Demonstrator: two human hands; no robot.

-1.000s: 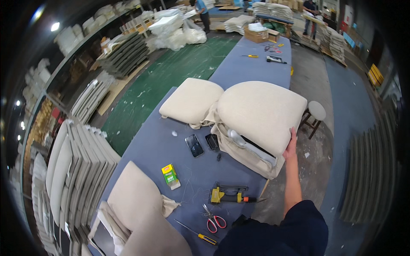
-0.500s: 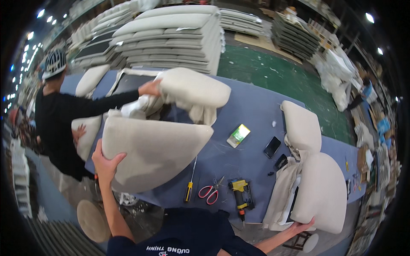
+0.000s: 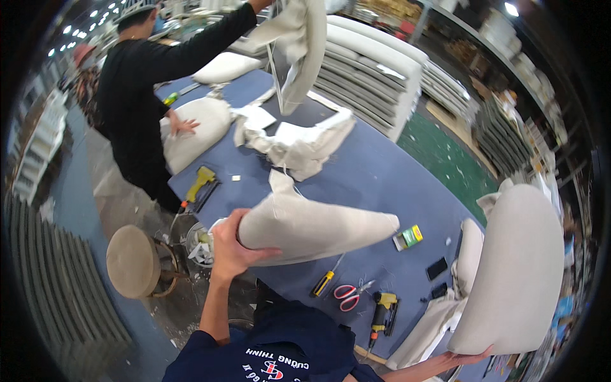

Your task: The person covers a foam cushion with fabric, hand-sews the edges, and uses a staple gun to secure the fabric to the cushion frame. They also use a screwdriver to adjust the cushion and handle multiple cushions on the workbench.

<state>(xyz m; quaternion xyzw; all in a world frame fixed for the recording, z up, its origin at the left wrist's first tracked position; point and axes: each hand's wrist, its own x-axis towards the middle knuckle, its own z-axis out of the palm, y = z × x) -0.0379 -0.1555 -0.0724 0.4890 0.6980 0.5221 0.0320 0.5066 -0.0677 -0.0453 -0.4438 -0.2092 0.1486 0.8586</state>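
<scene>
one cushion (image 3: pixel 318 229) is pinched at its left end by the left hand (image 3: pixel 237 249), thumb across the near face, fingers round the back. it's tilted over the near side of the blue table (image 3: pixel 407 184); whether the top is touched cannot be told.

second cushion (image 3: pixel 519 267) is held up on edge at the table's right end, right hand (image 3: pixel 468 358) at its bottom edge. thumb is hidden, so pinched or just propped cannot be told.

between the two, on the table: screwdriver (image 3: pixel 323 284), red-handled scissors (image 3: pixel 347 297), staple gun (image 3: pixel 383 313); box (image 3: pixel 408 237) and phone (image 3: pixel 437 268) are set farther back.

another staple gun (image 3: pixel 202 183) is laid at the table's left corner, near a scrap bucket (image 3: pixel 202 243) and a round stool (image 3: pixel 133 261).

beyond that, a padded panel (image 3: pixel 310 57) is held up by a co-worker (image 3: pixel 127 108), whose other hand is rested, fingers spread, on a third cushion (image 3: pixel 210 127).
</scene>
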